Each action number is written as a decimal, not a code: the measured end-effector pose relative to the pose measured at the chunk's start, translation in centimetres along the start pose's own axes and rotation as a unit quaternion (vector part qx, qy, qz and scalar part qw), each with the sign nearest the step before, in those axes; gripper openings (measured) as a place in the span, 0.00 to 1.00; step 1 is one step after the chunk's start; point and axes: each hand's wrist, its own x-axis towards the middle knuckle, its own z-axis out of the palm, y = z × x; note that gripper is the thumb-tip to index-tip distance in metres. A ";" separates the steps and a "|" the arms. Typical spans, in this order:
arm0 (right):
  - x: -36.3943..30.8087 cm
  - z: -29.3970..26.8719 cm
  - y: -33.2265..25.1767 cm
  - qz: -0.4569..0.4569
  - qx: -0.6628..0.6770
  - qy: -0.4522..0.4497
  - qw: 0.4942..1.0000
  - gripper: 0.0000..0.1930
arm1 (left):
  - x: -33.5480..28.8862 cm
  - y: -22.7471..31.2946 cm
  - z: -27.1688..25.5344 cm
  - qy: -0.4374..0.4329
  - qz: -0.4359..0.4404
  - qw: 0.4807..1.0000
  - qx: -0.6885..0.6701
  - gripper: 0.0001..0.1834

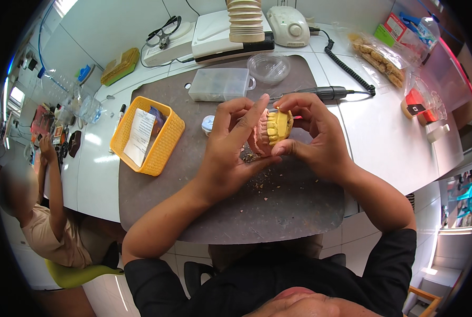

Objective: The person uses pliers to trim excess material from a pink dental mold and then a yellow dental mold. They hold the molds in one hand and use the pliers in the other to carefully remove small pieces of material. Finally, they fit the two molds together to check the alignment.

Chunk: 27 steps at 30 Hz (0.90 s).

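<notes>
Above the dark work mat, my two hands hold a pair of dental casts side by side. My left hand [235, 134] grips the pink dental cast [261, 134], with the thumb along its top. Fingers and thumb of my right hand [315, 132] are closed round the yellow dental cast [281, 126]. The rows of teeth face each other and seem to touch. Beneath them, crumbs and shavings [260, 182] are scattered on the mat [299, 203]. A handpiece [326, 93] with a dark grip lies just beyond my right hand.
A yellow basket [164, 150] with a paper slip stands at left. Behind lie a clear compartment box [219, 84], a round clear tub [269, 67], a white control unit [289, 26] and a ribbed hose [245, 21]. A bag of brown pieces [376, 55] sits right. Another person [56, 227] sits far left.
</notes>
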 end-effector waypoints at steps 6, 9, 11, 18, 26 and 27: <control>0.0 0.1 -0.1 -0.030 0.044 -0.021 0.998 0.32 | -0.3 -0.4 0.7 0.045 0.064 0.996 0.038 0.52; 0.2 -0.1 -0.3 -0.060 0.052 -0.034 0.996 0.31 | -0.3 0.1 0.7 0.072 0.084 0.993 0.038 0.48; 0.3 -0.2 -0.5 -0.078 0.053 -0.039 0.995 0.31 | -0.4 0.2 0.7 0.091 0.095 0.991 0.040 0.45; 0.2 -0.3 -1.3 -0.148 0.032 -0.019 0.988 0.28 | 0.4 -0.1 0.6 0.122 0.228 0.963 0.070 0.29; 0.1 -0.3 -1.8 -0.174 0.010 -0.014 0.985 0.27 | 0.4 0.1 -0.2 0.097 0.285 0.941 0.157 0.25; 0.1 -0.4 -1.9 -0.185 -0.002 -0.016 0.983 0.27 | 0.4 0.2 -0.2 0.097 0.286 0.940 0.161 0.27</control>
